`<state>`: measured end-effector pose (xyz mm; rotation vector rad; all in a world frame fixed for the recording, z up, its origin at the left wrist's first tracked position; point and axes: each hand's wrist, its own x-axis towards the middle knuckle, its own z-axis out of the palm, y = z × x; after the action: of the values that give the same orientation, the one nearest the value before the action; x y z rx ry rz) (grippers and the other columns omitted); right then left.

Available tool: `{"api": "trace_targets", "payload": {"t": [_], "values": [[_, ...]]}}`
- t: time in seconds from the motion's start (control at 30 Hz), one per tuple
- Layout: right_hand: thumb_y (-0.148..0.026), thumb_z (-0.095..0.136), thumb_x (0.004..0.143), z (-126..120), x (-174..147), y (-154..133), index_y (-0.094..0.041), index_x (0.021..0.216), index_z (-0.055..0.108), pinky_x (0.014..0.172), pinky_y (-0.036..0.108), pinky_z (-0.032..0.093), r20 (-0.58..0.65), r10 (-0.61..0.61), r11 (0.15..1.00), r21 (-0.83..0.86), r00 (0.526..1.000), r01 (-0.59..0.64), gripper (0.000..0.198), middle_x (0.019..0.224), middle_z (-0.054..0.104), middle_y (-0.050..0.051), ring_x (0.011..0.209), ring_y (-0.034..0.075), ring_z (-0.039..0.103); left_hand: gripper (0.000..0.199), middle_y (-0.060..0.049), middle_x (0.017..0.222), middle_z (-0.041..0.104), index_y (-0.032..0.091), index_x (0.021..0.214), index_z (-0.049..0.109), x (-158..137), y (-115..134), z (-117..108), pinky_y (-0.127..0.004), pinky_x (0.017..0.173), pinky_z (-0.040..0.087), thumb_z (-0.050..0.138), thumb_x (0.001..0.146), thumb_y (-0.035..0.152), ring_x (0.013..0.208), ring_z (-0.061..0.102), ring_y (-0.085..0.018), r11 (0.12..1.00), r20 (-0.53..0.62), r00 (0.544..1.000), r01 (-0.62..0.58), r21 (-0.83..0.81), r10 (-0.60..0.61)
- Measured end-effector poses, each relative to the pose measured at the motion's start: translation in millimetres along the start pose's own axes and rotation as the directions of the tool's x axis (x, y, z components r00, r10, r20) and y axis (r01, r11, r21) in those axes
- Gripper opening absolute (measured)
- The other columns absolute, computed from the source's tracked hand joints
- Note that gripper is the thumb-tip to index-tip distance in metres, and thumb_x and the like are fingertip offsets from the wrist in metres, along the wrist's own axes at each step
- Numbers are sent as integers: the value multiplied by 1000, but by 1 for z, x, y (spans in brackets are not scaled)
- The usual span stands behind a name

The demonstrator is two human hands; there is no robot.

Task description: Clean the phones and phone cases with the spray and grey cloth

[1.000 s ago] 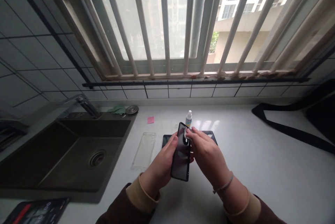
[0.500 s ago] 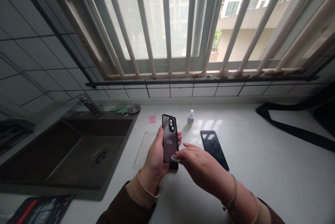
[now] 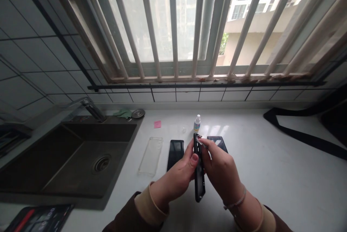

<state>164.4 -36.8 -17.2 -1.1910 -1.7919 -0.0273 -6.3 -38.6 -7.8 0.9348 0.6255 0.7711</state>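
My left hand (image 3: 180,174) grips a black-framed phone case (image 3: 200,185), its thumb lying along the side. The case is turned nearly edge-on and stands tilted above the counter. At its upper end my right hand (image 3: 221,163) pinches a small whitish piece, perhaps a wipe (image 3: 202,142), against the case's edge; its exact kind is hard to make out. Left of the case a dark phone (image 3: 176,152) lies flat, partly behind my left hand. Another dark phone (image 3: 218,143) lies behind my right hand. A clear phone case (image 3: 150,156) rests further left.
Behind the case stands a small white bottle (image 3: 197,123). A pink sticky note (image 3: 157,124) and a small clear object (image 3: 184,130) lie nearby. The sink (image 3: 119,188) is at left, a green cloth (image 3: 123,113) at its back edge. A black strap (image 3: 295,129) lies at right.
The case has moved right and turned from showing its back to edge-on. My right hand has gone from its lower end to its upper end. The dark phone beneath is now uncovered.
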Motion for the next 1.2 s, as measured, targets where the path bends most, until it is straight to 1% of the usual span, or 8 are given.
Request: {"api": "trace_targets", "payload": {"t": [0.27, 0.47, 0.6, 0.77, 0.87, 1.0, 1.07, 1.2], "values": [[-3, 58, 102, -6, 5, -6, -22, 136, 65, 111, 36, 61, -41, -158, 957, 242, 987, 163, 40, 135, 76, 10, 124, 23, 75, 65, -12, 161, 52, 34, 167, 38, 4, -3, -3, -47, 121, 41, 55, 107, 55, 145, 54, -31, 993, 21, 994, -105, -50, 106], [-5, 58, 103, -7, 5, -17, -22, 130, 65, 104, 31, 64, 139, -303, 863, 460, 943, 209, 34, 124, 81, 8, 117, 21, 78, 66, -22, 121, 76, 7, 132, 71, 9, 10, -9, -45, 109, 54, 50, 105, 64, 115, 73, -32, 958, -264, 964, -98, -270, 24], [-8, 57, 105, -7, 0, -24, -24, 128, 64, 94, 31, 65, 255, -324, 835, 531, 911, 148, 29, 115, 82, 5, 105, 20, 81, 64, -24, 124, 75, 4, 121, 75, 12, 23, -12, -41, 100, 60, 47, 107, 60, 105, 76, -30, 934, -454, 890, -136, -332, -32], [-15, 54, 106, -11, -3, -20, -25, 115, 67, 75, 30, 61, 317, -159, 867, 497, 935, -21, 19, 95, 78, 3, 81, 18, 76, 64, -25, 127, 74, 2, 123, 74, 12, 29, -14, -41, 98, 62, 43, 109, 56, 102, 77, -29, 920, -455, 890, -154, -361, -30], [-27, 54, 109, -10, -2, -10, -25, 114, 67, 73, 29, 60, 244, 121, 815, 528, 962, -237, 14, 97, 76, 5, 81, 18, 73, 68, -26, 126, 75, 3, 128, 72, 11, 32, -16, -42, 97, 62, 36, 110, 58, 104, 77, -30, 911, -424, 905, -178, -372, 3], [-49, 63, 105, -5, 4, 7, -23, 113, 68, 81, 35, 63, 158, 568, 568, 636, 808, -523, 27, 100, 76, 7, 90, 23, 73, 56, -22, 116, 78, 10, 141, 64, 10, 29, -15, -43, 90, 63, 49, 108, 53, 95, 78, -29, 930, -330, 944, -125, -345, 5], [-55, 68, 100, -3, 8, 12, -23, 111, 68, 81, 37, 64, 211, 618, 443, 701, 757, -558, 34, 100, 76, 7, 89, 24, 73, 48, -17, 108, 79, 15, 142, 62, 10, 25, -12, -37, 76, 64, 62, 103, 44, 79, 77, -24, 956, -314, 949, -97, -275, 6], [-55, 70, 99, -3, 10, 3, -24, 108, 69, 77, 34, 64, 314, 520, 351, 770, 795, -533, 33, 98, 76, 5, 84, 22, 73, 44, -6, 94, 74, 20, 135, 64, 11, 16, -9, -28, 58, 58, 72, 97, 39, 60, 66, -15, 983, -363, 932, -70, -167, 4]]}}
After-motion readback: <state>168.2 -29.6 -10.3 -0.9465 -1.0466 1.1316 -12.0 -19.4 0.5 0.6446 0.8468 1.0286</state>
